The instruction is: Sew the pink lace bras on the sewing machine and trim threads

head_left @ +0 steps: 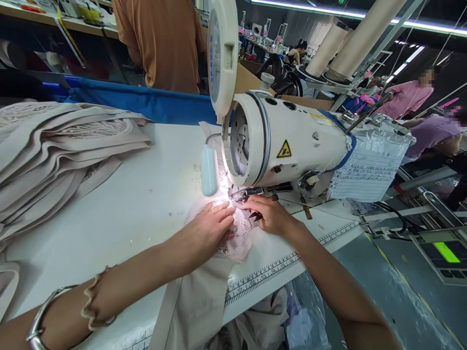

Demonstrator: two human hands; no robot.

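A white sewing machine (302, 141) stands at the centre, its round end cover (222, 58) swung open. Under its lit needle area lies pink lace fabric (239, 243), joined to beige cloth (197, 301) that hangs over the front edge. Pressed flat on the lace, left of the needle, is my left hand (207, 231), fingers spread a little. My right hand (270, 214) is at the right of the needle, its fingers curled round small dark-tipped snips (256, 215) and touching the lace. A pale blue lamp (209, 171) hangs beside the needle.
Stacked beige fabric pieces (69, 150) cover the left of the white table (146, 214). A printed ruler (270, 274) runs along the front edge. Handwritten paper (368, 165) hangs at the machine's right. A person in brown (168, 43) stands beyond the blue cloth (146, 104).
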